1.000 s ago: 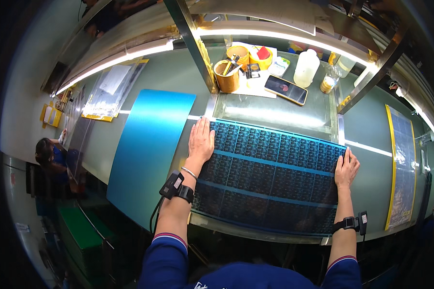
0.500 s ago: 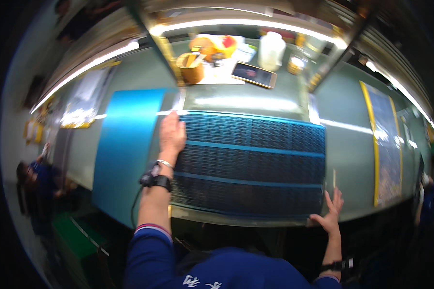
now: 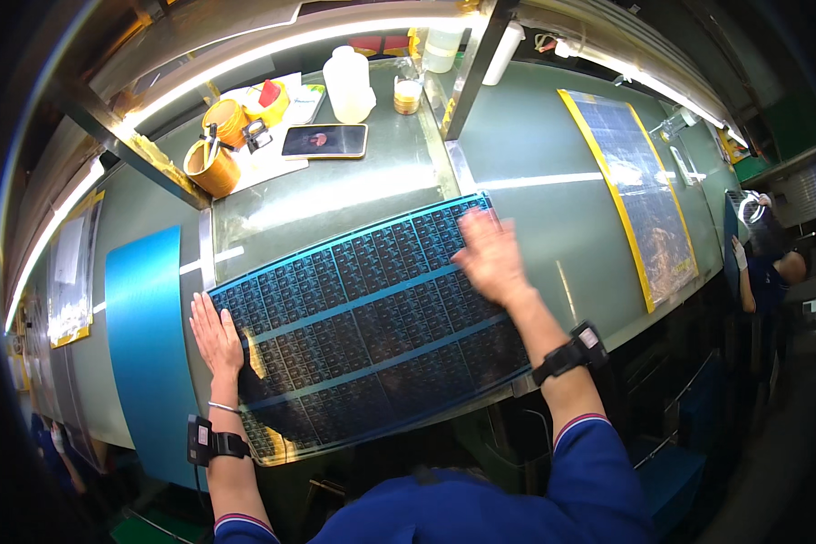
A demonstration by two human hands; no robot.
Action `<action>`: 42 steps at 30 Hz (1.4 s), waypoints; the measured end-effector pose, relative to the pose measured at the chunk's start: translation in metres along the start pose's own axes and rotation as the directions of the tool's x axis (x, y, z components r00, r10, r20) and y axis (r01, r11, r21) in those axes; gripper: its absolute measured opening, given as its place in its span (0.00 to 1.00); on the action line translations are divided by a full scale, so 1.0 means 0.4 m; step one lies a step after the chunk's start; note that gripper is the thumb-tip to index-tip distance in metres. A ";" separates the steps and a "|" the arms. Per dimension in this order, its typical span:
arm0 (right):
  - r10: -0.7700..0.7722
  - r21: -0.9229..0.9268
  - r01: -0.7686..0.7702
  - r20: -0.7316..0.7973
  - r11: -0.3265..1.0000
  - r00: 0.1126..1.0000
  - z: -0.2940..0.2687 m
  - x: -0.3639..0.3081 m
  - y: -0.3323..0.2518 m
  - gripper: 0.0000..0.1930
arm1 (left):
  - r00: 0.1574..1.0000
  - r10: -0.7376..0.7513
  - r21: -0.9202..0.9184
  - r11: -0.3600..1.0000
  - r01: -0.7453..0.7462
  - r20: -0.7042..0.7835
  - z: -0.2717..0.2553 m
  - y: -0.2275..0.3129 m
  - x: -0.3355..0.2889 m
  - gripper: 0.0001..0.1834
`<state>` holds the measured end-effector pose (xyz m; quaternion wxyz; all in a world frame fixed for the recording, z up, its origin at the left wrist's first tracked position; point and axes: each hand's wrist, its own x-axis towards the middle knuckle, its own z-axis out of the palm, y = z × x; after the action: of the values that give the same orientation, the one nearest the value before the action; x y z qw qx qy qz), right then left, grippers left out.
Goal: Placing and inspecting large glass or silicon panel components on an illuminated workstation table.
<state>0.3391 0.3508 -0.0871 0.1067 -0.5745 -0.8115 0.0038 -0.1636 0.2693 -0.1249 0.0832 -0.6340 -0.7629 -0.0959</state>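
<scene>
A large dark blue panel sheet [image 3: 363, 317] patterned with small rectangular cells lies flat on the green workbench [image 3: 553, 227]. My left hand [image 3: 214, 333] rests flat on its left edge, fingers apart. My right hand [image 3: 490, 256] is spread, blurred, over the sheet's upper right corner; whether it touches I cannot tell. Both wrists wear black bands. Neither hand grips anything.
A plain blue sheet [image 3: 145, 335] lies left of the panel. At the back stand a tablet [image 3: 325, 140], a white plastic jug [image 3: 348, 83], a tan cup of tools [image 3: 212, 168] and a jar [image 3: 408, 94]. A yellow-edged panel [image 3: 639, 195] lies right. Another person [image 3: 771, 272] stands at far right.
My right hand has moved from the sheet's near right edge up to its upper right corner. My left hand stays on the left edge. My view has turned to the right.
</scene>
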 end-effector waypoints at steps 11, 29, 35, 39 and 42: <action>0.279 -0.026 -0.291 -0.209 0.956 0.937 -0.057 -0.283 -0.010 0.28 | 0.985 0.088 -0.290 0.956 -0.042 0.147 -0.237 -0.061 -0.278 0.44; 0.682 0.350 -0.587 -0.304 0.730 0.666 -0.175 -0.819 -0.102 0.24 | 0.794 0.495 -0.522 0.600 -0.606 -0.353 -0.484 -0.179 -0.598 0.08; 0.856 0.672 -0.543 -0.309 0.504 0.414 -0.189 -0.831 -0.147 0.24 | 0.675 -0.343 -0.755 0.230 -0.614 -0.653 -0.682 -0.093 -0.236 0.05; 0.511 0.435 -0.291 -0.570 0.852 0.643 -0.217 -0.625 -0.362 0.25 | 0.792 -0.556 -0.948 0.305 -0.086 -0.250 -0.602 -0.075 0.082 0.13; 0.126 0.319 0.001 -0.375 0.948 0.918 -0.213 -0.481 -0.579 0.26 | 0.784 -0.555 -0.904 0.427 -0.018 -0.278 -0.327 -0.231 0.124 0.19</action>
<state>0.1995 0.0824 -0.0064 0.3558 -0.5654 -0.7439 0.0209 -0.2629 0.2672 0.0101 -0.0567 -0.3914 -0.6420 -0.6569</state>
